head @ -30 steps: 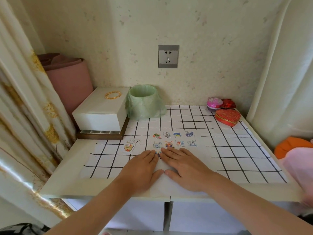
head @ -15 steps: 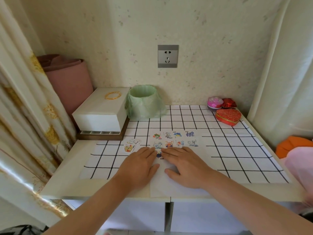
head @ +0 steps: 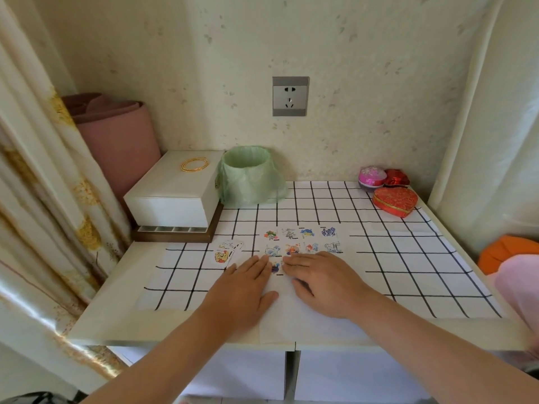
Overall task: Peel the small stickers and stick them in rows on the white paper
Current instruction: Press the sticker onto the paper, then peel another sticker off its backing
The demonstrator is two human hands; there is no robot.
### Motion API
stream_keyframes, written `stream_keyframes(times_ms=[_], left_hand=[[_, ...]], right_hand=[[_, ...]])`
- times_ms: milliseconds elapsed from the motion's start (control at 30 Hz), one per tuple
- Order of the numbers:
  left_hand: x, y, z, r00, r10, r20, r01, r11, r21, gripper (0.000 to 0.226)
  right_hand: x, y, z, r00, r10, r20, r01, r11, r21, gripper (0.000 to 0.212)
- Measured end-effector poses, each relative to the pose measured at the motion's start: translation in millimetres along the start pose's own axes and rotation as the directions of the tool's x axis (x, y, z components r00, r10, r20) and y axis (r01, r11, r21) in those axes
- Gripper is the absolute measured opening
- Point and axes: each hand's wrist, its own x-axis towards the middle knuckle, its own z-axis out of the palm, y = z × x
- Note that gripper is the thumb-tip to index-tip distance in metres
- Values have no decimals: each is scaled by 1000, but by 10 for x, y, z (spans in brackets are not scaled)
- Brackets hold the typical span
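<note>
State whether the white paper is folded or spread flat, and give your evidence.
Spread flat: the paper lies as one sheet on the table, no fold visible, left hand and right hand flat on it.

black-grid white cloth [head: 379,258], green bin bag [head: 248,176], red heart tin [head: 395,201]

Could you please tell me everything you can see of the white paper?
The white paper is a plain thin sheet lying flat on the checked tablecloth, its near edge at the table rim. It carries two rows of four small stickers and a ninth sticker beginning a third. The left hand and right hand rest flat on it, flanking that sticker.
</note>
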Motion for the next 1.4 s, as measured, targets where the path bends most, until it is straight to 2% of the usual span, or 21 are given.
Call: stream_keyframes(times_ms=[100, 200, 300, 467, 533, 633, 700, 767, 867, 1033, 1233, 1333, 1400], left_hand=[[-14, -25, 55, 999, 33, -31, -34, 999, -5, 103], [-40, -39, 48, 999, 41, -22, -41, 999, 10, 97], [-47, -10, -8, 999, 27, 34, -27, 1000, 16, 98], [12, -102, -53, 1000, 25, 8, -25, 999, -22, 94], [45, -165, -73, 1000, 11, -11, -13, 993, -116, 86], [83, -233, -92, 998, 7, -68, -28, 949, -313, 55], [93, -289, -134, 989, -49, -141, -19, 897, -442, 46], [104, -399, -201, 964, -150, -221, 23, 872, -490, 37], [98, -611, -296, 915, -297, -272, 139, 867, -478, 31], [47, -865, -295, 888, -409, -209, 327, 882, -339, 44], [-4, -982, -237, 945, -294, -145, 265, 945, -192, 55], [-14, -1003, -200, 953, -266, -148, 238, 954, -182, 54], [-25, -1022, -188, 950, -263, -167, 227, 951, -208, 50]], right_hand=[[52, -34, 20, 999, -2, 34, 3, 1000, -27, 42], [85, -28, 18, 998, -15, 60, 23, 992, -127, 44], [115, -37, 20, 1000, -19, -2, 19, 981, -195, 38], [228, -81, 83, 996, 68, -52, -77, 977, -201, 38], [293, -75, 73, 995, 88, -56, -98, 975, -200, 41], [422, -104, 4, 994, 110, -28, -113, 972, -207, 40], [531, -158, -56, 990, 139, 10, -135, 975, -177, 33], [644, -222, -87, 981, 182, 62, -174, 977, -122, 28], [835, -380, -130, 969, 230, 92, -233, 972, 33, 26], [1128, -619, -29, 955, 249, 163, -281, 934, 218, 25], [1294, -781, 198, 941, 260, 214, -302, 934, 192, 35], [1321, -804, 249, 938, 259, 229, -289, 951, 108, 34], [1341, -803, 253, 936, 268, 228, -299, 948, 111, 34]])
